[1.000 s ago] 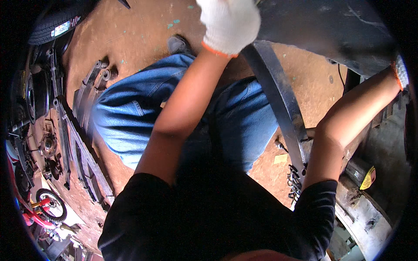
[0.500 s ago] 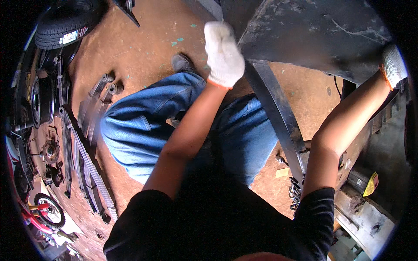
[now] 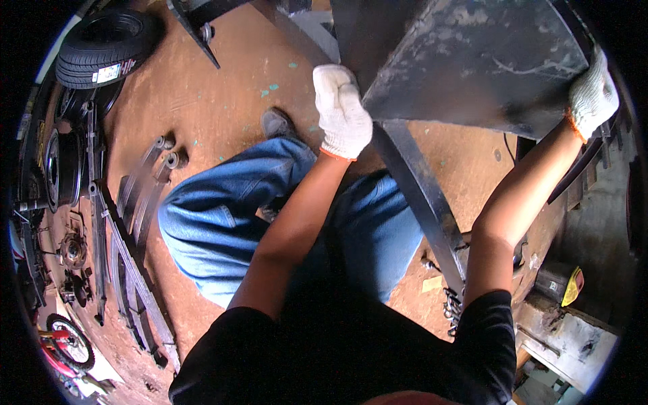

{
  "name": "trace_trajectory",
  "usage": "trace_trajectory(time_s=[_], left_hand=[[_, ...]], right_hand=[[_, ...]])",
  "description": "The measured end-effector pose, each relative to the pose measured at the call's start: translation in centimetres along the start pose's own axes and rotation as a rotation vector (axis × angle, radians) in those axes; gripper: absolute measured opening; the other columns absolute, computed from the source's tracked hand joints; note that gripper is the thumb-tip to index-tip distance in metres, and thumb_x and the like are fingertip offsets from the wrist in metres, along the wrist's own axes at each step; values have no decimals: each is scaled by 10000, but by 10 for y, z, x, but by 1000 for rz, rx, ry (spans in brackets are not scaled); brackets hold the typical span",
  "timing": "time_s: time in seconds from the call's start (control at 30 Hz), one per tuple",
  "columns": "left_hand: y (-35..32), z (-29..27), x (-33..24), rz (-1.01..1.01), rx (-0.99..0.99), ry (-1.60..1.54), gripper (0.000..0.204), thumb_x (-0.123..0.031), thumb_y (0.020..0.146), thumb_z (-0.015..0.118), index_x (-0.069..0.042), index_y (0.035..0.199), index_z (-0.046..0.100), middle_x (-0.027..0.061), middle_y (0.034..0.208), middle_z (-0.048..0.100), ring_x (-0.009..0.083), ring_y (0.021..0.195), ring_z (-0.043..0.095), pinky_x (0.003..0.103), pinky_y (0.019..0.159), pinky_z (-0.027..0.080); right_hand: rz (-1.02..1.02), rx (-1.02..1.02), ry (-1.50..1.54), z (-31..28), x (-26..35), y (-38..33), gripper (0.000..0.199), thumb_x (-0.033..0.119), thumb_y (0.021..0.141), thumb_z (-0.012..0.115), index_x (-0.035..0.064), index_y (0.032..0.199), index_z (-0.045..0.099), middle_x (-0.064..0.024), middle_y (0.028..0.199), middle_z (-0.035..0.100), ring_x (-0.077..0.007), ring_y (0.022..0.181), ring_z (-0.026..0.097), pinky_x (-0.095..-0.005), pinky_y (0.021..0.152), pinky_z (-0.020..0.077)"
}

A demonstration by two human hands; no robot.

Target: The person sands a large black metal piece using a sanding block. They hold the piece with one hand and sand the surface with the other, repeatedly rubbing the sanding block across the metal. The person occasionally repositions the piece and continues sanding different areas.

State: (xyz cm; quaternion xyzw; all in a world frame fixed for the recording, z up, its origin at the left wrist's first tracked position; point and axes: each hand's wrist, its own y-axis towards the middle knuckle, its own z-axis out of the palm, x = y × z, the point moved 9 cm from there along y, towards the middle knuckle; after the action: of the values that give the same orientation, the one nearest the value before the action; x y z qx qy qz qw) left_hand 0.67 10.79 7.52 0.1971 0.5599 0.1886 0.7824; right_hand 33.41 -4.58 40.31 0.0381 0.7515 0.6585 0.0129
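Left hand: the white-gloved left hand [image 3: 342,111] is curled over the left edge of the dark metal panel [image 3: 466,61], fingers wrapped down onto it where the long flat steel bar [image 3: 418,196] meets it.
Right hand: the gloved right hand [image 3: 592,94] is closed on the panel's right corner; how far the fingers go round behind the edge cannot be told.
Panel: held up in front of the person, tilted, above the blue-jeaned knees [image 3: 229,223] and the brown floor [image 3: 202,101].
Risk, slip: the sheet looks heavy and is held only at two edges; a loosened hand could let it swing or drop toward the legs.
Risk, edges: its rims look raw; a sliding grip could cut through thin gloves.
Risk, footing: leaf springs [image 3: 135,202] and loose parts lie along the floor's left edge, a likely trip.
Label, tyres: a small white rectangular sticker [image 3: 108,71] on the stacked tyres [image 3: 104,47], top left.
Package: a dark can [image 3: 557,283] with a yellow-and-red label, lower right, beside a pale block.
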Motion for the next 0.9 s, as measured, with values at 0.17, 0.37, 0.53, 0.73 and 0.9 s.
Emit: trace_trajectory(time_s=[0.17, 0.37, 0.53, 0.73, 0.9], left_hand=[[66, 32, -142, 590, -41, 279, 108, -85, 1023, 475, -15, 1065, 547, 114, 1042, 538, 245, 972, 543, 356, 915, 443], [2, -5, -14, 72, -40, -11, 166, -143, 1062, 460, -10, 1096, 552, 97, 1017, 538, 228, 967, 534, 359, 915, 439], [68, 34, -136, 508, 30, 295, 234, -74, 982, 505, 16, 1194, 547, 176, 1152, 546, 326, 1103, 517, 404, 1010, 418], [66, 71, -155, 905, 0, 1178, 397, -136, 1033, 474, -22, 1410, 522, 194, 1327, 574, 333, 1209, 547, 425, 1057, 443], [57, 20, -83, 174, -58, -100, 234, -2, 966, 501, -44, 1188, 561, 73, 1075, 551, 200, 1018, 522, 369, 997, 439]], right_hand=[[404, -24, 66, -4, 25, -18, 402, 368, 950, 736, -26, 889, 790, 0, 597, 596, -78, 622, 497, -264, 612, 428], [273, 33, -4, -2, 44, -6, 441, 402, 962, 712, -33, 921, 772, -11, 622, 558, -88, 630, 488, -272, 638, 444], [281, 68, 19, -3, 38, -16, 507, 436, 963, 704, -27, 757, 710, -8, 609, 512, -109, 620, 451, -289, 636, 416], [417, 168, 16, -1, 20, -15, 449, 432, 964, 711, -12, 935, 771, -20, 652, 583, -87, 682, 500, -273, 694, 462], [354, 55, 94, 6, 42, -17, 481, 371, 998, 693, -12, 723, 598, 30, 643, 415, -84, 631, 376, -268, 587, 327]])
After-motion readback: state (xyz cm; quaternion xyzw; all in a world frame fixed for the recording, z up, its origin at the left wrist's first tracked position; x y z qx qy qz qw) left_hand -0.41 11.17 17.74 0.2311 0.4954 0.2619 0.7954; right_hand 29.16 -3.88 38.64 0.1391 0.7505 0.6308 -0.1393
